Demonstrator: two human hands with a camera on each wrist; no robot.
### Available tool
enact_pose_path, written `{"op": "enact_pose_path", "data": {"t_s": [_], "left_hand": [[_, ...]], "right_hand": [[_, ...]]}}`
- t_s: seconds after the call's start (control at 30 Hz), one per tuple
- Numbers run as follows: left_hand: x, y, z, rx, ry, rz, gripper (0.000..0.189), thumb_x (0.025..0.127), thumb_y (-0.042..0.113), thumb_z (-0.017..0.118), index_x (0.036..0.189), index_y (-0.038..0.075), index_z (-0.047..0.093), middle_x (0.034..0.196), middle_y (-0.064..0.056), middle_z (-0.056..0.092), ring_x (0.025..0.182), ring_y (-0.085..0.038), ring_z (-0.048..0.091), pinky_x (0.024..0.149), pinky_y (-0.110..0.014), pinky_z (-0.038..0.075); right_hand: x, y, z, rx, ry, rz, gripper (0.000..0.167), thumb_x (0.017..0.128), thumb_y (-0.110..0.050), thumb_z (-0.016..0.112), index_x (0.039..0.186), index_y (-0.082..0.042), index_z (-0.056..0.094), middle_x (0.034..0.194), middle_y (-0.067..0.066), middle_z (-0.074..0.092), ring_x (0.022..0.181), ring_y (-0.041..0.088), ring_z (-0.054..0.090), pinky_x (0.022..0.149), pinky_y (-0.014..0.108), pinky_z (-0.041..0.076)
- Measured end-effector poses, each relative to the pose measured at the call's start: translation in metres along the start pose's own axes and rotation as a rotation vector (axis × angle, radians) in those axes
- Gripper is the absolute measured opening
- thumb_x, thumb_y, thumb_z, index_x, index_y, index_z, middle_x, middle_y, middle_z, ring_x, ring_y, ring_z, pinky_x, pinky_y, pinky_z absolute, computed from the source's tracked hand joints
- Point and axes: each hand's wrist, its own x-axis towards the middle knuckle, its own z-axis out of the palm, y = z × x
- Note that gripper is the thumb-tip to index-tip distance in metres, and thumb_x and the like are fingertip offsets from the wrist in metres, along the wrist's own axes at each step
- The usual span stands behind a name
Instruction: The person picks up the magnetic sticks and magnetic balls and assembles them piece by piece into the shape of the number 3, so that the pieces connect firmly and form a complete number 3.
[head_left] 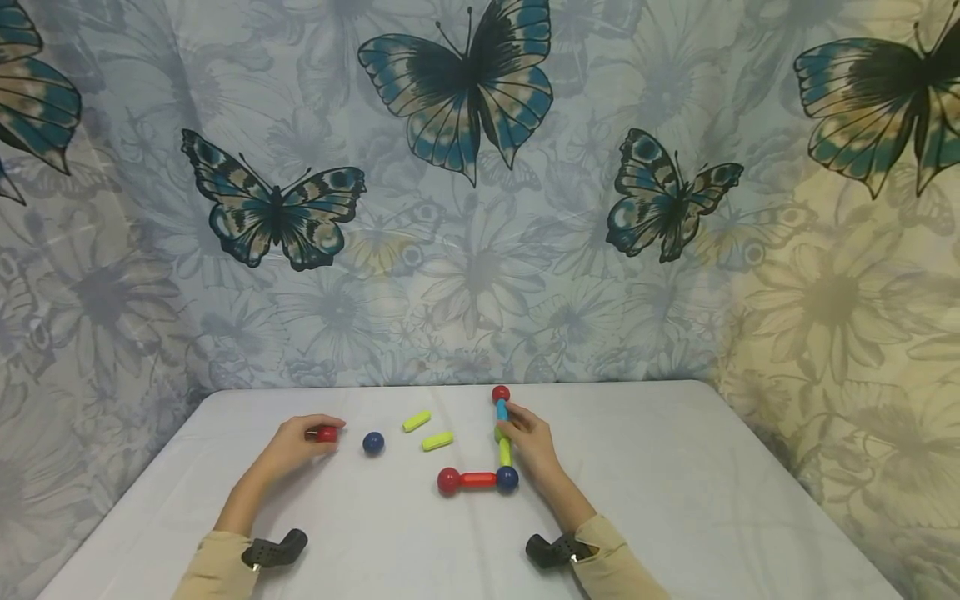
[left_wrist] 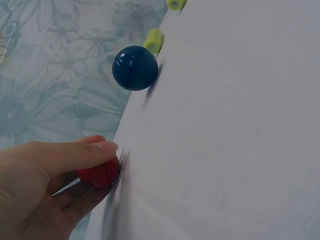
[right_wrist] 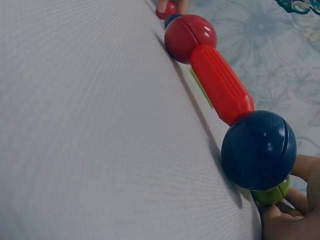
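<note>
My left hand (head_left: 300, 440) holds a red ball (left_wrist: 100, 172) between thumb and fingers, close over the white cloth at the left. A loose blue ball (head_left: 373, 443) lies just to the right of it. With thumb and fingers, my right hand (head_left: 534, 440) pinches an L-shaped ball-and-rod chain around its green ball, which the fingers partly cover. From the far end the chain runs red ball (head_left: 501, 394), light blue rod (head_left: 502, 410), green ball (right_wrist: 271, 194), yellow-green rod (head_left: 505, 452), blue ball (right_wrist: 259, 150), red rod (right_wrist: 221, 84) and red ball (head_left: 448, 481).
Two loose yellow-green rods, a farther one (head_left: 417, 421) and a nearer one (head_left: 438, 442), lie between the blue ball and the chain. The white-covered table (head_left: 705, 500) ends at a butterfly-patterned curtain (head_left: 480, 275). Dark wrist cameras sit at both cuffs.
</note>
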Motion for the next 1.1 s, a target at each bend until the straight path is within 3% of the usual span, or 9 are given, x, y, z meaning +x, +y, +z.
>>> {"op": "enact_pose_path", "data": {"t_s": [0.33,0.57,0.83,1.1], "left_hand": [[0.021,0.035,0.02,-0.053,0.103,0.047,0.031,0.085,0.007,0.073,0.115,0.003,0.068,0.118,-0.02,0.069,0.104,-0.036,0.068,0.087,-0.039,0.058],[0.041,0.049,0.041,-0.051,0.083,0.017,0.03,0.085,0.002,0.071,0.115,0.002,0.068,0.12,-0.021,0.067,0.106,-0.036,0.067,0.089,-0.04,0.057],[0.052,0.054,0.06,-0.033,0.032,-0.045,0.03,0.085,0.005,0.072,0.115,0.006,0.069,0.123,-0.018,0.067,0.109,-0.035,0.066,0.09,-0.04,0.057],[0.053,0.048,0.066,-0.047,0.023,-0.042,0.03,0.083,0.005,0.073,0.113,0.006,0.07,0.119,-0.016,0.068,0.106,-0.035,0.067,0.088,-0.039,0.058]], "right_hand": [[0.0,-0.002,-0.001,-0.001,-0.01,0.003,0.048,0.093,-0.016,0.064,0.137,-0.002,0.052,0.143,0.022,0.051,0.135,0.036,0.048,0.11,0.045,0.041],[-0.001,0.0,-0.001,-0.009,-0.003,0.005,0.048,0.092,-0.016,0.065,0.137,-0.002,0.053,0.142,0.021,0.052,0.134,0.036,0.049,0.11,0.045,0.042],[-0.003,-0.001,-0.001,-0.009,-0.013,-0.001,0.05,0.093,-0.018,0.065,0.138,-0.002,0.051,0.143,0.022,0.051,0.135,0.037,0.048,0.11,0.046,0.041],[-0.004,-0.002,-0.001,-0.019,-0.019,-0.002,0.05,0.094,-0.019,0.064,0.139,-0.001,0.051,0.145,0.022,0.049,0.136,0.038,0.046,0.111,0.047,0.04]]}}
